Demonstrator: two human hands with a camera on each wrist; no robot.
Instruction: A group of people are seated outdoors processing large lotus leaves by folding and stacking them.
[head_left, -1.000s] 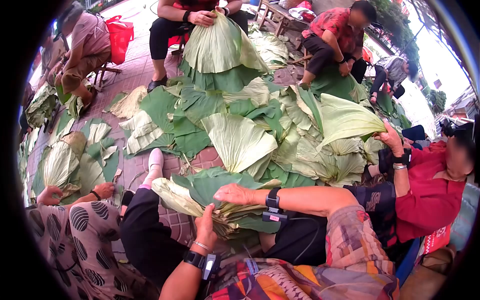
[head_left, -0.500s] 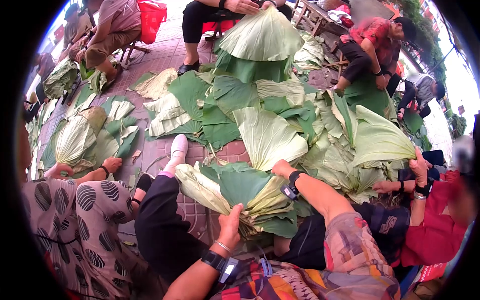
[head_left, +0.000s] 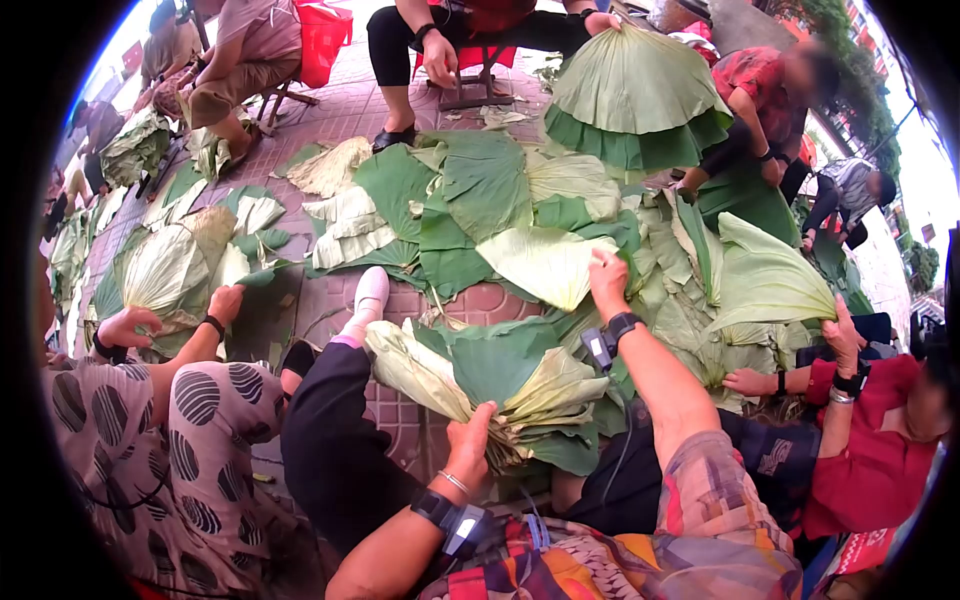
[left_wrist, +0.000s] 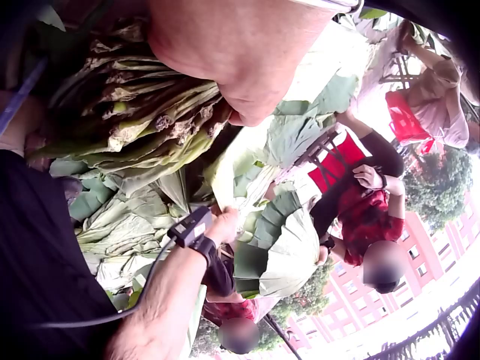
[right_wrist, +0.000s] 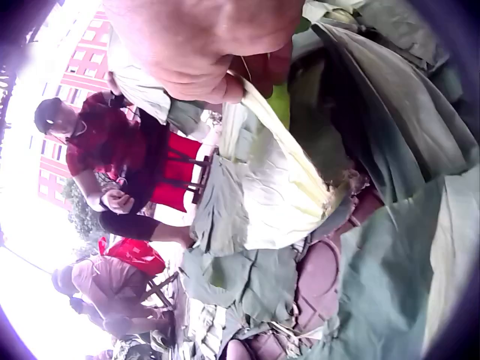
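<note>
My left hand (head_left: 468, 445) grips a thick bundle of lotus leaves (head_left: 505, 360) near my lap, thumb on top at its gathered end. Layered, browned leaf ends (left_wrist: 154, 112) stick out below that hand in the left wrist view. Farther forward, my right hand (head_left: 608, 282) pinches the edge of a single pale lotus leaf (head_left: 540, 262) over the spread pile. In the right wrist view this leaf (right_wrist: 277, 184) hangs from the curled fingers, its pale underside showing. Green leaves (head_left: 480, 195) lie flat just beyond it.
A large leaf heap (head_left: 660, 290) lies to my right. Across from me, a seated person holds a fan of leaves (head_left: 640, 90). A neighbour on the right holds up a pale leaf (head_left: 765, 275). At left, another person's hands work at leaves (head_left: 165, 270) on the brick paving (head_left: 330, 300).
My right hand has gone from above the bundle forward to the pile and taken hold of the pale leaf, which has shifted. The person opposite has swung their leaves to the right.
</note>
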